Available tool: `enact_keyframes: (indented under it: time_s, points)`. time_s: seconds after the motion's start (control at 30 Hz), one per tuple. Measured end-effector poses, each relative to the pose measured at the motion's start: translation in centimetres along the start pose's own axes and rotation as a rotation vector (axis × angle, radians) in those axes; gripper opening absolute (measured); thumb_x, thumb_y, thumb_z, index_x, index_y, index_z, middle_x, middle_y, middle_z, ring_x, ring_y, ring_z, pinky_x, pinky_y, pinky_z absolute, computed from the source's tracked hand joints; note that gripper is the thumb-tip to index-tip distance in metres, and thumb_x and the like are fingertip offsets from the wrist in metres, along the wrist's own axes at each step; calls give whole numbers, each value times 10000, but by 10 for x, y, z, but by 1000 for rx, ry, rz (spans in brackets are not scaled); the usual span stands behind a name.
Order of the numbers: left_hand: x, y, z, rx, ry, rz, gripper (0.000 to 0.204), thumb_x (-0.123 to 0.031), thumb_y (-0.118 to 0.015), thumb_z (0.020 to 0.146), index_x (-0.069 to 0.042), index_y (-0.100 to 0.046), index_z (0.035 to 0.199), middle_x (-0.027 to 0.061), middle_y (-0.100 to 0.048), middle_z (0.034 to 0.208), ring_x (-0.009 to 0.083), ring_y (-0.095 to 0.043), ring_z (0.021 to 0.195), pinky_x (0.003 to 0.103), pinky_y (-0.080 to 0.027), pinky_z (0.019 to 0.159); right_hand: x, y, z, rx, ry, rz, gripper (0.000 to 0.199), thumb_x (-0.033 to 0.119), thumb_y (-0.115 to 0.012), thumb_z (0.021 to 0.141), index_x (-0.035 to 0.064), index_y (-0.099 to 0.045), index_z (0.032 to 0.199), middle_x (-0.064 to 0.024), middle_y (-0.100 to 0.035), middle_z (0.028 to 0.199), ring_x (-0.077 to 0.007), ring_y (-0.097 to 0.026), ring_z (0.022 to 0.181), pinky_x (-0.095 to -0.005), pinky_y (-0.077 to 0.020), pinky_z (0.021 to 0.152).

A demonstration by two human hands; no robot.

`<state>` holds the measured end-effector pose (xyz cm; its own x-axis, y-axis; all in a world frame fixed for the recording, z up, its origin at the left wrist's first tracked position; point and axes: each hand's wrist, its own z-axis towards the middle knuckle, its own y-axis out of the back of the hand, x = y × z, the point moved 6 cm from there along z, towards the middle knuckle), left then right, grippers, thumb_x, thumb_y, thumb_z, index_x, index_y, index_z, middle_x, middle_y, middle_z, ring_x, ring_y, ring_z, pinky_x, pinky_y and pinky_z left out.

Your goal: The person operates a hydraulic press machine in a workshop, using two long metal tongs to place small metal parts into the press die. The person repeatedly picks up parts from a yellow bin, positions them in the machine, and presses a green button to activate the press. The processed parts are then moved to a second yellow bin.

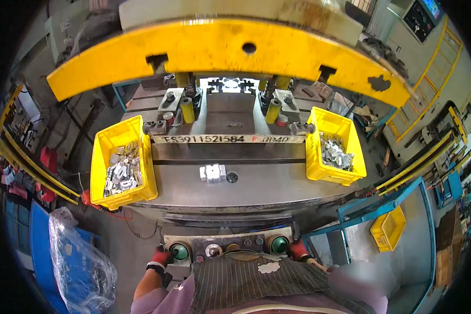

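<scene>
My left hand (163, 256), in a red and dark glove, is at the left end of a control panel (196, 242), beside a green push button (179, 251). At the panel's other end, my right hand (298, 251), also in a red glove, is next to a second green button (279, 244). The fingers of both hands are too small and partly hidden to read, and no held object shows. Ahead of the panel, a small silvery metal part (213, 173) lies on the steel press table (188, 191), near a round dark hole.
Yellow bins of metal parts stand on the table, left (102, 180) and right (319, 170). A wide yellow beam (209, 47) spans above the die (230, 112). Plastic-wrapped blue material (81, 261) is at lower left; a blue-framed chute (366, 261) with a yellow bin (390, 228) is at right.
</scene>
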<state>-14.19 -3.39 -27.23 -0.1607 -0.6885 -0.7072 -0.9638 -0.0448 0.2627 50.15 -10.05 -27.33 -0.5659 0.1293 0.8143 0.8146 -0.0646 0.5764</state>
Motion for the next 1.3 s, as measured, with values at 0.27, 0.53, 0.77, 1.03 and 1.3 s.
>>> enact_keyframes:
  time_s: [0.27, 0.53, 0.77, 1.03, 1.3]
  points:
    - [-5, -5, -2, 32, -145, 62, 98, -110, -660, 739, -45, -592, 767, -2, -560, 610, 121, -489, 459, 277, -378, 414, 18, -6, -12, -35, -668, 670, 214, 81, -649, 718, 61, -505, 875, -76, -564, 676, -200, -550, 520, -332, -414, 413]
    - [44, 38, -57, 81, -45, -970, 159, -257, -576, 826, -143, -573, 937, 1, -595, 741, 125, -531, 595, 239, -416, 524, 80, 69, -28, -308, -379, 1112, 106, 162, -532, 849, 66, -511, 889, -42, -565, 665, -166, -565, 528, -284, -399, 405]
    - [-14, 102, -52, -789, -390, -1320, 192, -335, -527, 852, -171, -528, 951, -20, -532, 767, 81, -431, 548, 215, -338, 452, 330, 82, 127, -206, 102, 146, 523, 110, -659, 761, 55, -420, 1223, 9, -511, 756, -87, -467, 692, -257, -413, 614]
    - [-126, 57, -82, -586, -449, -1093, 299, -442, -516, 848, -151, -542, 915, -31, -478, 621, 66, -345, 400, 217, -263, 332, 500, 71, 312, -270, 314, -269, 536, 268, -627, 722, 120, -423, 1195, -169, -608, 942, -355, -570, 890, -433, -448, 743]
    - [-276, -20, -152, -117, -653, -688, 277, -309, -490, 898, -84, -543, 1050, -37, -494, 645, 32, -407, 473, 189, -312, 383, 467, 77, 342, -306, 529, 579, 330, 179, -669, 754, 63, -533, 1032, -14, -585, 755, -106, -544, 685, -267, -449, 617]
